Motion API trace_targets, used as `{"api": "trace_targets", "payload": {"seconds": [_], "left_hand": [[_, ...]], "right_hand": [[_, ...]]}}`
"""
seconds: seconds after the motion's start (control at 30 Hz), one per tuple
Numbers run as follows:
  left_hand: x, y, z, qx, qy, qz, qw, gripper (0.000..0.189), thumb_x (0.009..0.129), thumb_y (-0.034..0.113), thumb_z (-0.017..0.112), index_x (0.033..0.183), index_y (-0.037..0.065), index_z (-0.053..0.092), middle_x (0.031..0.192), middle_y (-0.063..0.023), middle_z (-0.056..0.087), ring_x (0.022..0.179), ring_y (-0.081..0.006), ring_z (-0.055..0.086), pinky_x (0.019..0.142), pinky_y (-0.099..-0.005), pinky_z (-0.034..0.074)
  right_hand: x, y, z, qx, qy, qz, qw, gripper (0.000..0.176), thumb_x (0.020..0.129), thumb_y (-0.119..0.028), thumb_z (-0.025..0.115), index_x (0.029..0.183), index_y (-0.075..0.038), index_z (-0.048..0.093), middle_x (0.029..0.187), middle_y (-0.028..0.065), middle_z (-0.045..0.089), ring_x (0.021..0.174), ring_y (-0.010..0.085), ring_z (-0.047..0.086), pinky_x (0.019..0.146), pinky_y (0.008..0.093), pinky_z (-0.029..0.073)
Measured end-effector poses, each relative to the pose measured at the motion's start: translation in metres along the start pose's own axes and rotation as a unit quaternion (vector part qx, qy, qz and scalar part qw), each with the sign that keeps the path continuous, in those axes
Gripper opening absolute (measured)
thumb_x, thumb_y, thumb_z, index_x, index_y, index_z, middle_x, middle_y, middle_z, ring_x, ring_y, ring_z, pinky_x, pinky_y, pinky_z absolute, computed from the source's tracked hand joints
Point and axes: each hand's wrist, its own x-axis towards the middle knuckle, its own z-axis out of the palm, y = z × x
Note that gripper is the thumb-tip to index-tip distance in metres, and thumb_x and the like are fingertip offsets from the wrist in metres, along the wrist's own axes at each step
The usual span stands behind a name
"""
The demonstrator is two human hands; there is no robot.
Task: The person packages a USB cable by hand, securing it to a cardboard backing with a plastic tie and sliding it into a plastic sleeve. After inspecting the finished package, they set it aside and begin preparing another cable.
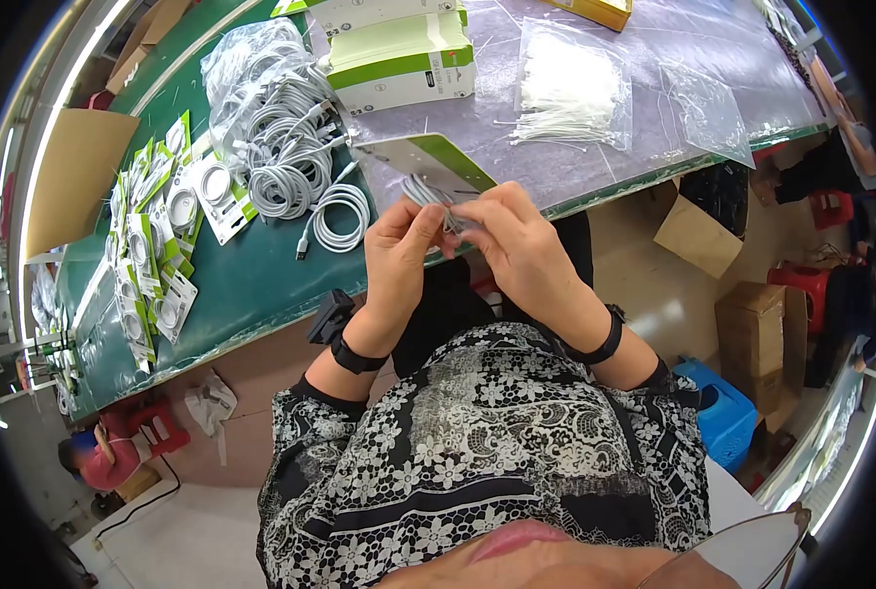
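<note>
I record one green table carrying two white-and-green boxes at the far middle, their print too small to read. One clear bag of grey cable coils lies to their left, one bag of white ties to the right, and one loose coil nearer. Over the near edge my left hand and right hand are both pinched closed on one small white cable.

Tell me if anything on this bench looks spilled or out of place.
Loose ties poke out of their bag onto the table; one coil lies beside the heap. The held cable looks fine.
</note>
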Motion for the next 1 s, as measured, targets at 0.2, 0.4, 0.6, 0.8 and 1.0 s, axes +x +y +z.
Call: {"api": "trace_targets", "payload": {"seconds": [0.2, 0.4, 0.6, 0.8, 1.0], "left_hand": [[0.003, -0.006, 0.008, 0.048, -0.003, 0.019, 0.999, 0.015, 0.093, 0.012, 0.058, 0.088, -0.002, 0.058, 0.08, -0.0055, 0.061, 0.063, -0.0114, 0.059, 0.056, -0.0231, 0.048], [0.019, 0.0, 0.011, 0.374, -0.009, 0.129, 0.918, 0.01, 0.087, 0.003, 0.061, 0.089, -0.004, 0.056, 0.084, -0.0097, 0.058, 0.068, -0.0191, 0.062, 0.058, -0.028, 0.049], [0.029, -0.016, 0.03, 0.477, -0.076, 0.329, 0.811, 0.027, 0.078, -0.005, 0.063, 0.104, -0.002, 0.054, 0.094, -0.0141, 0.054, 0.083, -0.0316, 0.06, 0.067, -0.0367, 0.051], [-0.003, -0.008, 0.039, 0.495, -0.104, 0.396, 0.767, 0.044, 0.078, -0.004, 0.064, 0.119, 0.0, 0.049, 0.108, -0.0145, 0.052, 0.092, -0.028, 0.06, 0.07, -0.0347, 0.051], [0.017, -0.039, 0.02, 0.003, -0.07, 0.023, 0.997, 0.039, 0.08, -0.002, 0.066, 0.116, -0.001, 0.051, 0.101, -0.009, 0.059, 0.081, -0.0172, 0.061, 0.068, -0.0276, 0.05]], "right_hand": [[-0.001, 0.007, 0.003, -0.091, 0.01, -0.022, 0.996, 0.019, 0.079, 0.006, 0.062, 0.096, 0.0, 0.062, 0.087, 0.0117, 0.056, 0.077, 0.0256, 0.059, 0.061, 0.0299, 0.048], [0.01, 0.017, -0.009, -0.103, -0.024, -0.04, 0.994, 0.017, 0.08, 0.006, 0.062, 0.096, 0.0, 0.061, 0.089, 0.012, 0.06, 0.078, 0.0204, 0.062, 0.062, 0.0273, 0.049], [0.007, 0.047, -0.009, 0.109, 0.009, 0.217, 0.97, 0.013, 0.089, -0.004, 0.06, 0.1, 0.002, 0.056, 0.089, 0.0097, 0.064, 0.076, 0.014, 0.064, 0.069, 0.026, 0.052], [0.013, 0.056, -0.021, 0.265, 0.094, 0.215, 0.935, 0.016, 0.094, -0.011, 0.056, 0.102, 0.002, 0.054, 0.089, 0.0087, 0.065, 0.077, 0.0158, 0.066, 0.072, 0.0277, 0.054], [0.007, 0.038, -0.026, 0.531, 0.034, 0.239, 0.812, 0.018, 0.096, -0.017, 0.053, 0.102, 0.0, 0.055, 0.09, 0.0074, 0.064, 0.078, 0.0181, 0.066, 0.073, 0.0309, 0.056]]}}
